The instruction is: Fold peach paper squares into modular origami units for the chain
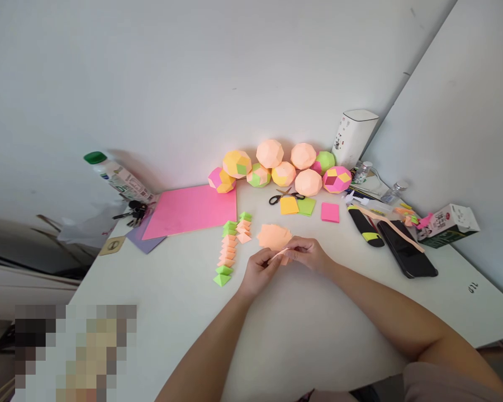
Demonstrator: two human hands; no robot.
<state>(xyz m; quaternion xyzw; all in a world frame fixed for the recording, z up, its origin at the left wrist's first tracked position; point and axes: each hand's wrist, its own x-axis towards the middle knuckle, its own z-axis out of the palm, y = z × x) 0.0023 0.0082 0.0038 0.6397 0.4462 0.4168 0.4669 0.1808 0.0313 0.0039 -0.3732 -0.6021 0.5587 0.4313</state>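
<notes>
Head view: my left hand (pixel 260 270) and my right hand (pixel 311 253) meet over the table (pixel 310 324), and the fingers of both are pinched on a small peach paper (pixel 280 253), one hand at each end of it. The paper is just on my side of a spread of loose peach sheets (pixel 272 235), close enough that my right fingertips overlap its near edge; whether they touch it I cannot tell. To the left of that spread I have two rows of folded pieces, a longer row (pixel 228 250) with green at both ends and peach between, and a shorter row (pixel 243 227) beside its far end. Beyond the sheets lie an orange pad (pixel 289 205), a green pad (pixel 307 206) and, a little apart, a pink pad (pixel 330 212), with black-handled scissors (pixel 275 199) just behind the first two. Many-sided paper balls (pixel 270 153) are stacked against the wall (pixel 218 72), a large pink sheet (pixel 193 211) lies to their left, and a black phone (pixel 406 249) rests well off to my right
</notes>
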